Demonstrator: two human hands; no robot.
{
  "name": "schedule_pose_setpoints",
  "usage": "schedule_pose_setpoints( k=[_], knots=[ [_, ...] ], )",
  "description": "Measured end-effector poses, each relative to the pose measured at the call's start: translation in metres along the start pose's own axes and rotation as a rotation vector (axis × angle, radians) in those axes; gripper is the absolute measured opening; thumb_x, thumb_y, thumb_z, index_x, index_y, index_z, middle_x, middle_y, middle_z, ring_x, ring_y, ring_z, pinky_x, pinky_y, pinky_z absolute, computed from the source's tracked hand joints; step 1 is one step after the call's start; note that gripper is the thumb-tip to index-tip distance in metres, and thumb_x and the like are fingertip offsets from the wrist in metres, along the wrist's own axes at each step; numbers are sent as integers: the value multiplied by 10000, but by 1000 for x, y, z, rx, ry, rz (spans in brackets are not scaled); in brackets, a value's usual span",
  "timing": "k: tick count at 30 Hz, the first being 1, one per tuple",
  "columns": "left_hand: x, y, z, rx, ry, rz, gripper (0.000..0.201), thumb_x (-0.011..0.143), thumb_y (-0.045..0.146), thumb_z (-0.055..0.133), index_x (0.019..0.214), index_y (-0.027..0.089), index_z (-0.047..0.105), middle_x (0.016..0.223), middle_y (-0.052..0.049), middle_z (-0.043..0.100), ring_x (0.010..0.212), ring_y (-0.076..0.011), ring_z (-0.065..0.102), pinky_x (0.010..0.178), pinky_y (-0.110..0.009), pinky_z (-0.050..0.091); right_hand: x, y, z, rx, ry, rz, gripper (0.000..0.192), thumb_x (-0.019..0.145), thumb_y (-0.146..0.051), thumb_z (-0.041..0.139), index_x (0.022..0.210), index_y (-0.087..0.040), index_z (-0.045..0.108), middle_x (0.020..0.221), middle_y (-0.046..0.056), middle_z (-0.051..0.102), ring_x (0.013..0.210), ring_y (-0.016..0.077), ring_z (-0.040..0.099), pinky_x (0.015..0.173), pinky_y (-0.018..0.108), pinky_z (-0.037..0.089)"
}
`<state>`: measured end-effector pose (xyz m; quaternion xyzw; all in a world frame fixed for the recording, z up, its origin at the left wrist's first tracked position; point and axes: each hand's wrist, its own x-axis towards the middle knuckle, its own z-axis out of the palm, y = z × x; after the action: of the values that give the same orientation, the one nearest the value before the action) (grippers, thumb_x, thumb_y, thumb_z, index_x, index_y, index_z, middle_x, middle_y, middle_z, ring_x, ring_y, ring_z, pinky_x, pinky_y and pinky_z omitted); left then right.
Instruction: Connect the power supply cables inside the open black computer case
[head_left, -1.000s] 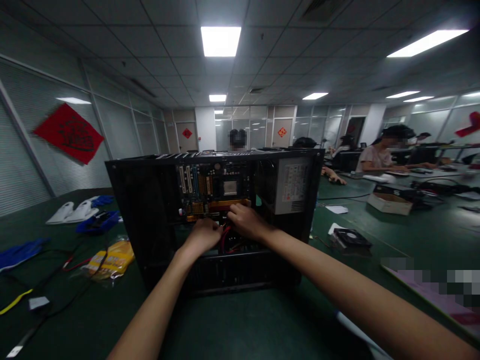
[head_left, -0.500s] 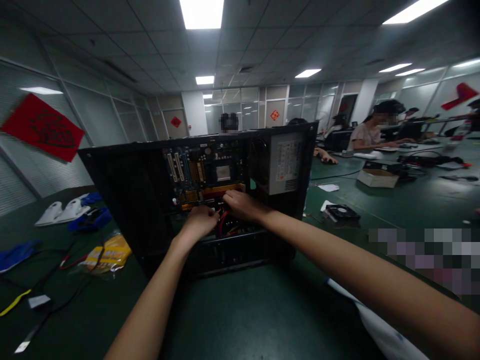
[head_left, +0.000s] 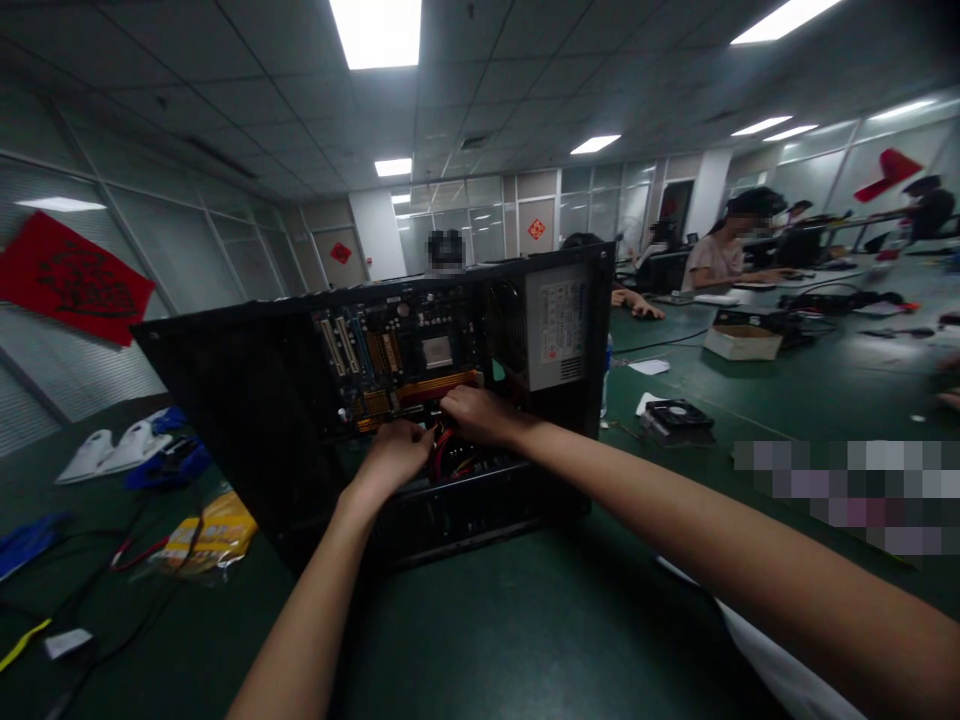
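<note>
An open black computer case point(head_left: 225, 400) stands on the table in front of me, its inside facing me. My left hand point(head_left: 394, 455) reaches into its lower middle, thumb and fingers pinched at thin wires. Close beside it, my right hand point(head_left: 480, 412) is closed below the orange memory slots point(head_left: 439, 385); its fingertips hide what they hold. A bundle of red and yellow power cables point(head_left: 442, 455) curves down between the hands. Behind them is the motherboard point(head_left: 367, 350) with a square silver processor point(head_left: 437, 351). The silver power supply point(head_left: 557, 325) fills the upper right corner.
On the right lie a hard drive point(head_left: 679, 415) and an open white box point(head_left: 741, 342). A yellow packet point(head_left: 217, 530), loose cables and blue-and-white items point(head_left: 120, 447) are at left. Other people sit beyond; one person's hand point(head_left: 636, 303) rests behind the case.
The view has turned slightly, so the case and surroundings appear shifted left. Both hands keep nearly the same place inside the case.
</note>
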<state>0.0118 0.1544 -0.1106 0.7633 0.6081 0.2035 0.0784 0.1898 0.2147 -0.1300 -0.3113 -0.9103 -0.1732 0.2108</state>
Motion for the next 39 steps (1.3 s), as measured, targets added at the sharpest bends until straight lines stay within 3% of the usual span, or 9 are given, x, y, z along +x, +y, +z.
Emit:
schedule_pose_setpoints(
  k=[13,18,21,25,29,35,39],
  knots=[
    [-1,0,1,11,10,-13,357,887,357,455,669,180,675,701,-67,693,644,-176,587,584,-273,310,4,-6,-10,-129,-38,-5,157,909,-130,491,971,-88,629,968,150,660,931,252,574,793,339,395],
    [-5,6,0,44,39,-13,419,880,518,474,764,185,701,773,-86,718,707,-201,623,601,-275,330,6,-6,-10,-147,-20,4,200,936,-166,454,980,-96,636,959,163,657,941,272,568,751,353,397],
    [-8,11,0,132,19,-34,439,840,584,507,771,192,692,764,-89,712,679,-210,622,570,-278,309,5,-7,-13,-111,-43,21,181,925,-165,476,1015,-87,612,1005,168,643,958,269,563,729,340,411],
    [-11,15,0,204,-28,-66,372,835,519,534,794,182,685,777,-100,715,676,-216,635,557,-277,317,-7,-9,-25,9,-44,49,193,865,-85,510,1050,-99,567,1075,148,619,998,242,548,758,316,418],
    [-13,20,-2,212,-78,-15,342,872,435,486,769,176,684,781,-110,719,679,-216,653,559,-277,348,-19,-12,-40,205,-29,58,166,815,-101,553,972,-143,586,985,88,651,919,199,589,726,271,406],
    [-16,28,-5,288,-44,-6,314,887,391,482,802,166,684,830,-131,728,777,-247,689,594,-281,392,-21,-21,-50,254,-194,-18,176,831,-214,536,909,-159,685,866,91,727,781,221,665,626,275,383],
    [-17,32,-5,323,-132,57,341,890,400,494,751,161,694,750,-107,717,735,-222,693,570,-260,391,-23,-20,-50,305,-260,40,239,828,-205,526,959,-163,721,904,108,742,821,238,687,638,273,397]
  ],
)
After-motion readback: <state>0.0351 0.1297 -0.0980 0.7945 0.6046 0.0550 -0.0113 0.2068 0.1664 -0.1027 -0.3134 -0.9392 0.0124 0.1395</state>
